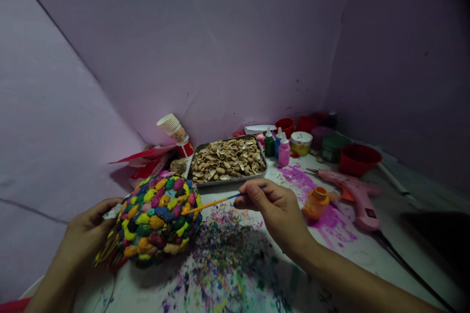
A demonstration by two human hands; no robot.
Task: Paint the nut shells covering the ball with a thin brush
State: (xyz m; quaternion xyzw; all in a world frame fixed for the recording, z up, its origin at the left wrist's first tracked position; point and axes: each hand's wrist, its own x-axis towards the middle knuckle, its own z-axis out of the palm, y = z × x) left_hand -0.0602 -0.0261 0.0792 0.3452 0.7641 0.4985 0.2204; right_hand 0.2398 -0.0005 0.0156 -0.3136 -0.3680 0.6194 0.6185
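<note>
At the left, my left hand (82, 234) grips the back edge of a round craft piece (157, 225) covered in peanut shells painted many colours. Its fingertips are partly hidden behind the piece, by some white material. My right hand (277, 208) pinches a thin paintbrush (220, 200) with a blue handle. Orange colours the brush's front end, and its tip meets the shells on the piece's right side. An open bottle of orange paint (316, 207) stands to the right of my right hand.
A metal tray (235, 181) of peanut shells lies behind my hands. Stacked paper cups (174, 129) lean at its left; small paint bottles (284, 151) stand at its right. A pink hot glue gun (362, 195), its cord trailing forward, and a red cup (358, 159) are farther right. Paint spatters the white tabletop (227, 259).
</note>
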